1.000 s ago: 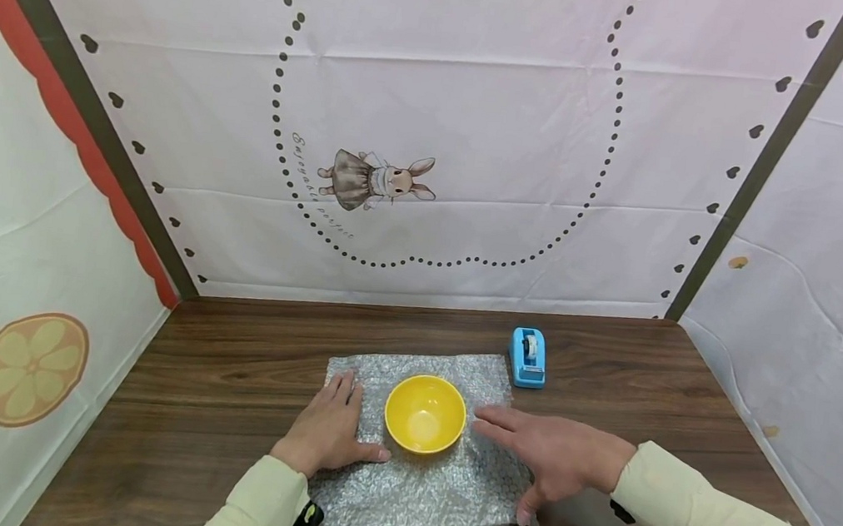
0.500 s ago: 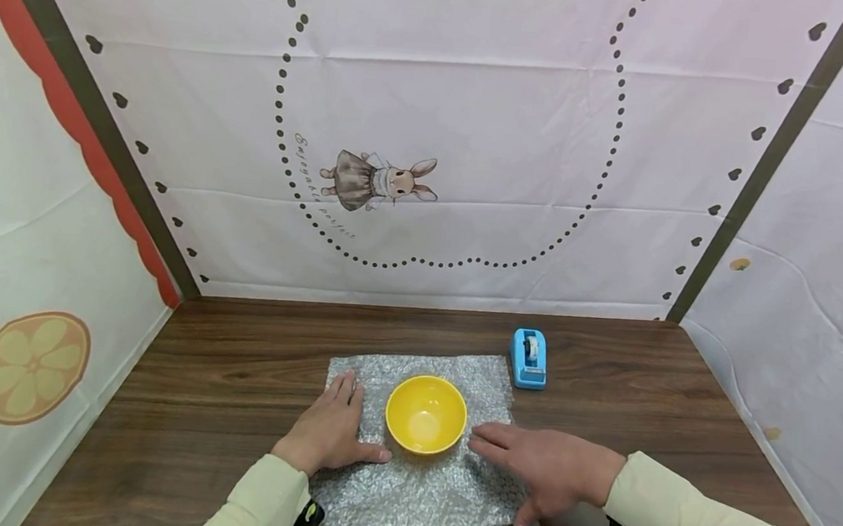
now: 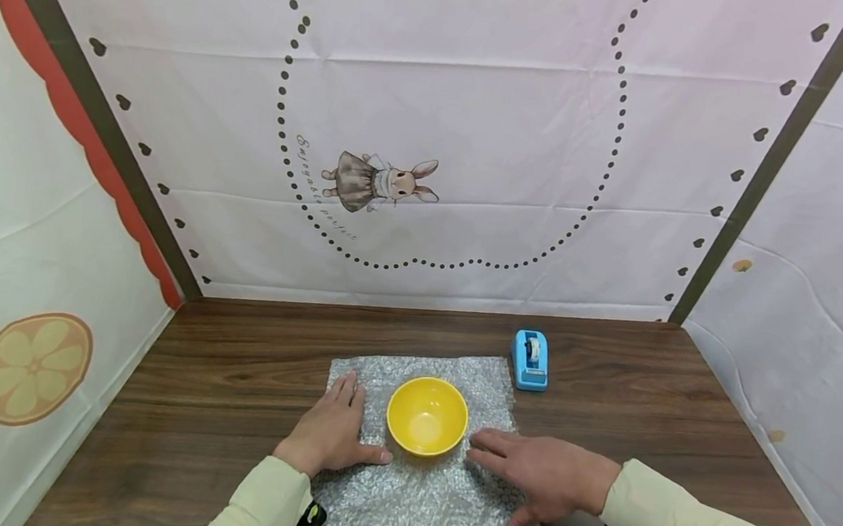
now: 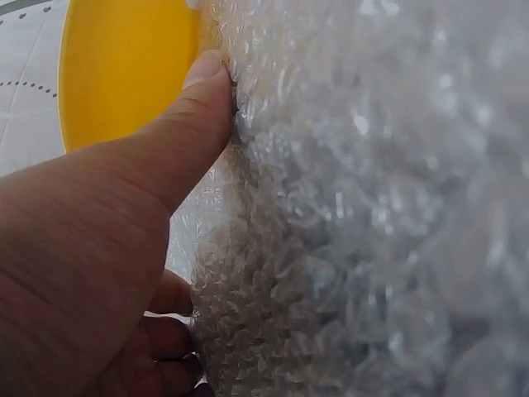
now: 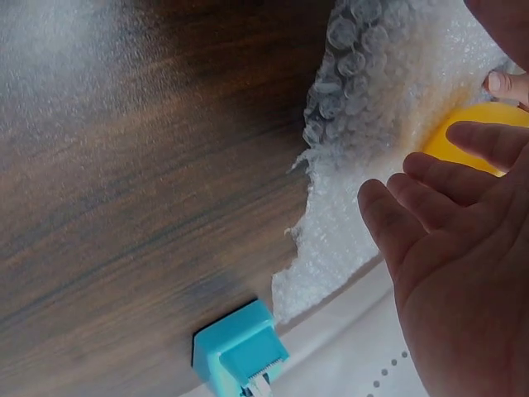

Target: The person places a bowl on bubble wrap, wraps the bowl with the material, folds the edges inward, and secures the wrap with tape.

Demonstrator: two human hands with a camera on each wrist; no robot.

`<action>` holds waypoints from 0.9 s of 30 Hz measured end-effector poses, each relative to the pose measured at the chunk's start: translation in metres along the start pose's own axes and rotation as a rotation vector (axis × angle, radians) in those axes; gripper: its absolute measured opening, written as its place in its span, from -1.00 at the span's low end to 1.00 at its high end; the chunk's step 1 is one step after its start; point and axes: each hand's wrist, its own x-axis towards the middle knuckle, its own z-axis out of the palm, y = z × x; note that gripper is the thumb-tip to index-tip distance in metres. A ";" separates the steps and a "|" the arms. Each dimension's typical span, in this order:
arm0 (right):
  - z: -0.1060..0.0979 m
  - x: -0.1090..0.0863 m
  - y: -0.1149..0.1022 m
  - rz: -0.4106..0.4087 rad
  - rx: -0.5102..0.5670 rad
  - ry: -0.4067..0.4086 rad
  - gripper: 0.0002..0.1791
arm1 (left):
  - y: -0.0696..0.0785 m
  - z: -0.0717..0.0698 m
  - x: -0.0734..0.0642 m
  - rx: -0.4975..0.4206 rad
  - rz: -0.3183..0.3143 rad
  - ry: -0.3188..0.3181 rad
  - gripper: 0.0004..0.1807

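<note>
A yellow bowl (image 3: 427,416) stands upright on a sheet of bubble wrap (image 3: 408,504) on the table. My left hand (image 3: 331,435) rests on the sheet's left part with fingers spread, thumb pointing toward the bowl. In the left wrist view that thumb lies against the bubble wrap (image 4: 355,215), in front of the bowl (image 4: 124,74). To the bowl's right, my right hand (image 3: 549,475) is over the sheet's right edge, fingers extended toward the bowl and thumb at the near right corner. The right wrist view shows that hand's palm (image 5: 463,265) with nothing in it.
A blue tape dispenser (image 3: 530,361) stands on the brown wooden table (image 3: 228,413), just beyond the sheet's far right corner. Printed cloth walls (image 3: 508,137) enclose the table at the back and both sides.
My right hand has shifted slightly nearer to me, its thumb moving left along the sheet's near right corner. The left hand, bowl and bubble wrap stay in place.
</note>
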 end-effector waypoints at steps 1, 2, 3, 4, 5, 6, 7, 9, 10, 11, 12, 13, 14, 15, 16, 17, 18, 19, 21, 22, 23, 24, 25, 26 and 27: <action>0.001 0.000 0.000 -0.005 -0.002 0.001 0.08 | 0.000 0.000 0.000 0.000 0.001 0.001 0.28; 0.002 0.001 0.000 -0.005 0.001 -0.004 0.07 | 0.000 0.000 0.000 0.000 0.002 0.001 0.28; 0.003 0.001 0.000 -0.008 0.005 -0.007 0.06 | 0.000 0.000 0.000 0.001 0.002 0.002 0.28; 0.003 0.001 0.000 -0.006 0.010 -0.011 0.05 | 0.001 0.000 0.001 0.001 0.003 0.003 0.28; 0.004 0.001 0.000 -0.005 0.014 -0.015 0.04 | 0.001 0.000 0.001 0.003 0.003 0.003 0.28; 0.005 0.001 0.000 -0.009 0.012 -0.015 0.04 | 0.001 0.000 0.001 0.004 0.003 0.003 0.28; 0.006 0.001 0.000 -0.011 0.010 -0.013 0.04 | 0.001 0.000 0.000 0.005 0.004 0.004 0.28; 0.006 0.001 -0.001 -0.009 0.017 -0.013 0.04 | 0.001 0.000 0.000 0.006 0.004 0.004 0.27; 0.007 0.001 -0.002 -0.010 0.015 -0.013 0.04 | 0.001 0.000 0.000 0.007 0.005 0.003 0.27; 0.007 0.001 -0.002 -0.008 0.016 -0.014 0.03 | 0.001 0.000 0.000 0.008 0.006 0.004 0.27; 0.008 0.001 -0.003 -0.005 0.011 -0.016 0.03 | 0.001 0.000 0.000 0.009 0.007 0.004 0.27; 0.008 0.001 -0.003 -0.003 0.008 -0.019 0.02 | 0.001 0.000 0.000 0.010 0.008 0.004 0.27; 0.008 0.002 -0.004 -0.001 0.003 -0.022 0.01 | 0.001 0.001 0.000 0.011 0.008 0.004 0.27; 0.008 0.002 -0.005 0.000 -0.005 -0.024 0.00 | 0.001 0.001 0.000 0.011 0.009 0.005 0.27; 0.009 0.002 -0.006 0.001 -0.014 -0.027 -0.01 | 0.001 0.001 0.000 0.012 0.009 0.005 0.27; 0.009 0.003 -0.006 0.002 -0.022 -0.027 -0.02 | 0.001 0.001 0.000 0.012 0.009 0.006 0.27; 0.010 0.003 -0.006 0.000 -0.037 -0.026 -0.04 | 0.001 0.000 0.000 0.012 0.008 0.006 0.27; 0.010 0.003 -0.007 -0.003 -0.050 -0.024 -0.06 | 0.001 0.000 0.000 0.012 0.007 0.005 0.27; 0.011 0.003 -0.007 -0.010 -0.079 -0.023 -0.10 | 0.001 0.000 0.000 0.010 0.006 0.006 0.27; 0.012 0.002 -0.007 -0.011 -0.090 -0.025 -0.11 | 0.001 0.000 0.000 0.009 0.006 0.005 0.27; 0.012 0.002 -0.008 -0.011 -0.102 -0.028 -0.12 | 0.001 0.000 -0.001 0.009 0.007 0.005 0.27; 0.012 0.002 -0.008 -0.012 -0.116 -0.029 -0.12 | 0.001 0.000 -0.001 0.009 0.008 0.005 0.27; 0.013 0.002 -0.008 -0.013 -0.124 -0.030 -0.12 | 0.001 0.000 -0.001 0.008 0.009 0.005 0.27; 0.013 0.001 -0.009 -0.014 -0.135 -0.029 -0.12 | 0.001 -0.001 -0.001 0.006 0.011 0.006 0.27; 0.014 0.001 -0.009 -0.013 -0.143 -0.027 -0.12 | 0.002 -0.001 -0.001 0.005 0.012 0.006 0.27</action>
